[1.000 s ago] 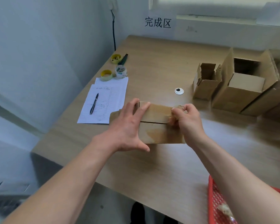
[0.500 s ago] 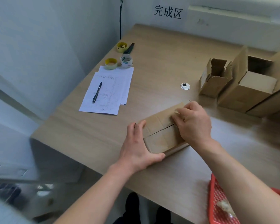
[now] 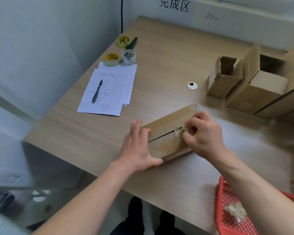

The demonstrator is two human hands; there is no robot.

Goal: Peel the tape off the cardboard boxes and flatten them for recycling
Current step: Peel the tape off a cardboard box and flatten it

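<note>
Both hands work on the closed cardboard box (image 3: 166,134) lying flat near the front edge of the bench (image 3: 159,53). From where I watch, the left hand (image 3: 137,150) lies with straight fingers over the box's left end, its thumb hooked along the near edge. The right hand (image 3: 202,133) is curled at the right part of the box, fingertips pinching a crumpled strip of clear tape (image 3: 178,132) right at the seam between the 2 top flaps. That seam runs as a dark slit across the box's top.

Farther back on the right I see 2 open cardboard boxes: a small one (image 3: 222,78) and, just beside it, a larger one (image 3: 261,82), both with flaps up. A red mesh basket (image 3: 227,209) sits at the near right corner with a wad of peeled tape (image 3: 236,212) inside.

On the left, a black pen (image 3: 97,91) rests on lined paper sheets (image 3: 109,92). Beyond them are 3 tape rolls (image 3: 129,57) and a dark tool whose kind I cannot tell. A round grommet (image 3: 192,85) sits in the bench between the paper and the open boxes. A printed sign (image 3: 174,4) hangs on the wall behind.
</note>
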